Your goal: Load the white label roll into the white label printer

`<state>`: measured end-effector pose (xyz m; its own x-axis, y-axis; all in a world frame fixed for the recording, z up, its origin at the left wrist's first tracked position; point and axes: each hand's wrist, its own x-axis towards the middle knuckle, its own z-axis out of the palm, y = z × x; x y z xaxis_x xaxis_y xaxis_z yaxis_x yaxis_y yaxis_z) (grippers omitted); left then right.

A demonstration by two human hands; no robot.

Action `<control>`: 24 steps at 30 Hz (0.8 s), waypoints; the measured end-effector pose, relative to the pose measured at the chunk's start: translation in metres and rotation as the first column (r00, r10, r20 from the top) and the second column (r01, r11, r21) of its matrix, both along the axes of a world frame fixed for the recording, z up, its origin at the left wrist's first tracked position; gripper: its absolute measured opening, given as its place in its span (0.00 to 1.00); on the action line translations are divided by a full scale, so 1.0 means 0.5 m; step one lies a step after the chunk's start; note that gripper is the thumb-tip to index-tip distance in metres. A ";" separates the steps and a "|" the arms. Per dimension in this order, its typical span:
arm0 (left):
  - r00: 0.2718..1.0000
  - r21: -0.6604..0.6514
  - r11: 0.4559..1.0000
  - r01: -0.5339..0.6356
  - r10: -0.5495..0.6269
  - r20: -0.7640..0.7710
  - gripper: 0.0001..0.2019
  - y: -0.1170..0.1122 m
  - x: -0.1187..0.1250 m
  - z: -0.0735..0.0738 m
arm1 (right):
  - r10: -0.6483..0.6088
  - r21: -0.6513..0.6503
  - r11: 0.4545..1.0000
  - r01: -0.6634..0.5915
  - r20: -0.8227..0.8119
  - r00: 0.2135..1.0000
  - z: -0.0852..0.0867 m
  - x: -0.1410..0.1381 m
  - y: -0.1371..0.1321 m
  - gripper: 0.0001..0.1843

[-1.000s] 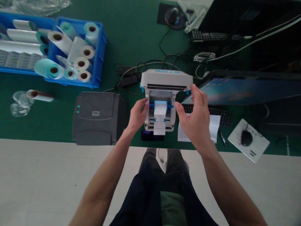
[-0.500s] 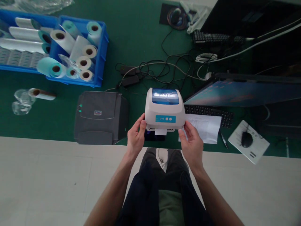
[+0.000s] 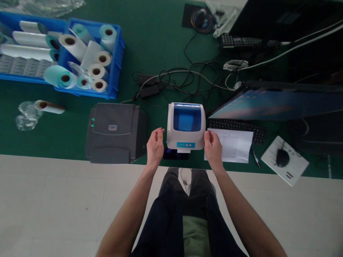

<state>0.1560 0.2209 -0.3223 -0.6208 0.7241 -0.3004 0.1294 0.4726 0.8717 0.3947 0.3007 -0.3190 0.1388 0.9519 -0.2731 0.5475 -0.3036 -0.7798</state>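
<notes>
A white label printer (image 3: pixel 172 139) with a blue window lid sits flat on the green table, its button panel facing me. A white label strip (image 3: pixel 184 151) sticks out of its front. Just left of the printer is my left hand (image 3: pixel 155 147), its fingers curled in toward the thumb and a small gap between them and the casing. My right hand (image 3: pixel 213 147) is at the printer's right side, fingers bent and closed, the thumb tip at or very near the casing. Nothing shows in either hand. Partly under the printer's front lies a dark flat object (image 3: pixel 171 155).
Left of the printer stands a dark grey printer (image 3: pixel 112 123). Blue bins (image 3: pixel 119 60) hold several label rolls. Tangled cables (image 3: pixel 187 73) run behind. To the right are a printed sheet (image 3: pixel 237 146), keyboard (image 3: pixel 258 134), monitor (image 3: pixel 284 101), pen (image 3: pixel 256 159) and mouse (image 3: pixel 282 157).
The label printer has gone from tilted up and gripped on both sides to level on the table. My left hand has come away from it, and the right hand's fingers have curled in.
</notes>
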 end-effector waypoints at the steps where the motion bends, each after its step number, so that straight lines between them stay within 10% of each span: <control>1: 1.000 0.011 1.000 -0.016 0.016 -0.004 0.30 0.018 0.003 -0.010 | -0.004 0.027 1.000 0.004 0.005 1.000 -0.010 -0.014 0.016 0.47; 8: 0.998 0.039 0.997 -0.060 0.060 -0.008 0.38 0.074 0.060 -0.083 | -0.067 0.078 0.995 0.065 0.018 0.998 -0.082 -0.090 0.044 0.54; 15: 0.997 0.030 0.997 -0.069 0.069 -0.026 0.37 0.070 0.050 -0.092 | -0.018 0.017 1.000 0.018 -0.020 1.000 -0.092 -0.068 0.042 0.53; 20: 0.987 -0.054 0.990 -0.132 0.127 -0.099 0.34 -0.078 0.089 -0.059 | 0.001 -0.019 1.000 0.000 0.041 0.999 -0.087 0.039 -0.042 0.54; 24: 0.996 -0.248 0.965 0.081 -0.089 -0.022 0.26 -0.266 0.172 -0.053 | 0.003 -0.057 0.998 0.007 0.182 0.983 -0.075 0.185 -0.190 0.54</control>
